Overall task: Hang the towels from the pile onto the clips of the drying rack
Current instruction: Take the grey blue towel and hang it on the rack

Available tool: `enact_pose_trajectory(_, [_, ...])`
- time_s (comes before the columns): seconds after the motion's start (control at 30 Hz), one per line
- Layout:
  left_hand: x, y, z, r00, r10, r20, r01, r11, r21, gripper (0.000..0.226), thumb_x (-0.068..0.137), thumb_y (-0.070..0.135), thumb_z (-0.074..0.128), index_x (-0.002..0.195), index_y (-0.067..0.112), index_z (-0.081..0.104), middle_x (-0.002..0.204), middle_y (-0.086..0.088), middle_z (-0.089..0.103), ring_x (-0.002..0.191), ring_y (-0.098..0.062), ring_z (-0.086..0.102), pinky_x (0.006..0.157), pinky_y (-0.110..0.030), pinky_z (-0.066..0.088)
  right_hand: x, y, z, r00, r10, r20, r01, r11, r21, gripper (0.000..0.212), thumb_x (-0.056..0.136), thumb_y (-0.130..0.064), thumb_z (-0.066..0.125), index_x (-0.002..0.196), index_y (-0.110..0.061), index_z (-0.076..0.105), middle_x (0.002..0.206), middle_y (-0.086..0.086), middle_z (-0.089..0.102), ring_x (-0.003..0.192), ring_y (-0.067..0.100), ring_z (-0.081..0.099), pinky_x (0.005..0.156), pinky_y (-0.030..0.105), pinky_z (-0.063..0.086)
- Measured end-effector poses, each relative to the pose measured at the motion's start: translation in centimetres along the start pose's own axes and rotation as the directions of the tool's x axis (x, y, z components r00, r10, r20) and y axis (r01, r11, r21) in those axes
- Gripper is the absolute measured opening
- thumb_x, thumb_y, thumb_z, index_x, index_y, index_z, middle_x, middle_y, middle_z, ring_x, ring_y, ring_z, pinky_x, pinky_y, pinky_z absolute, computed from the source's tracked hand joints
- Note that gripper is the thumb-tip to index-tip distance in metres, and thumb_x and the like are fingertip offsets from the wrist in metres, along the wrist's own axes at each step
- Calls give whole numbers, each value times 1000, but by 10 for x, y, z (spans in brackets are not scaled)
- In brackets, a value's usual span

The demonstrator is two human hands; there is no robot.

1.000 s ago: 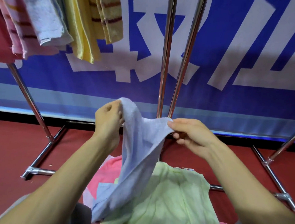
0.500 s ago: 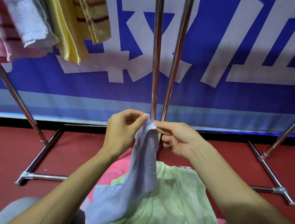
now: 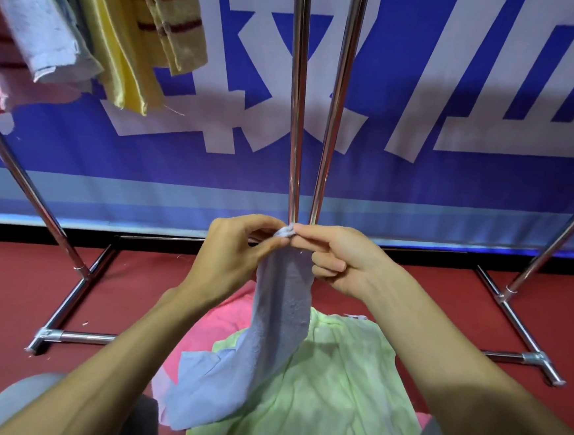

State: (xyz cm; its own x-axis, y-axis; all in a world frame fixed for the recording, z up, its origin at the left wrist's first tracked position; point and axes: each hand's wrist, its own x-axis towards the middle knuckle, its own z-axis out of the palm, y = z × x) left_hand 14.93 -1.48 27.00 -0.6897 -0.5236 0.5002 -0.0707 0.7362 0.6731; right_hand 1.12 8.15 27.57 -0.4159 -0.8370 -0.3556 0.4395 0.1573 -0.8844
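Note:
A light blue towel hangs from my two hands, its lower end resting on the pile. My left hand and my right hand pinch its bunched top edge together, fingertips touching, just in front of the rack's two upright poles. Below lies the pile: a pale green towel on top and a pink towel under it. Several towels hang at the upper left, among them a yellow towel and a white towel. The clips are out of view.
The chrome rack's slanted legs and floor bars stand on a red floor. A blue and white banner covers the wall behind. My knees in grey cloth show at the bottom corners.
My hands came together, gathering the blue towel's top edge from a wide spread into a tight bunch. The view tilted slightly, and the hanging towels shifted left.

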Motion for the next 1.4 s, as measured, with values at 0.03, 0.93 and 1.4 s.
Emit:
enact_pose_trajectory(0.03, [1,0,-1,1000,-11,-3,11,1000,-4,8,83,15,71,91,15,73,79,21,68,75,12,63,73,-5,46,1,-2,-2,998,-53,-45,49,995,-91,14,89,-14,62,93,-1,68,87,11,75,28,4,21,32,16,19])
enact_pose_trajectory(0.93, [11,-23,-29,944,-271,-190,230,949,-214,18,92,15,58,80,28,55,72,1,56,67,-10,49,68,-29,40,11,3,-22,866,-410,287,430,315,-846,26,76,-33,78,72,-22,55,51,-8,44,52,7,32,53,22,29])
enact_pose_trajectory(1.4, [39,15,-92,937,-147,-316,115,986,-118,6,89,18,64,92,15,60,77,10,63,70,3,57,71,-29,50,-35,-88,6,716,-693,90,403,305,-863,12,71,-13,80,77,-20,73,64,-15,64,53,-7,52,56,6,38])
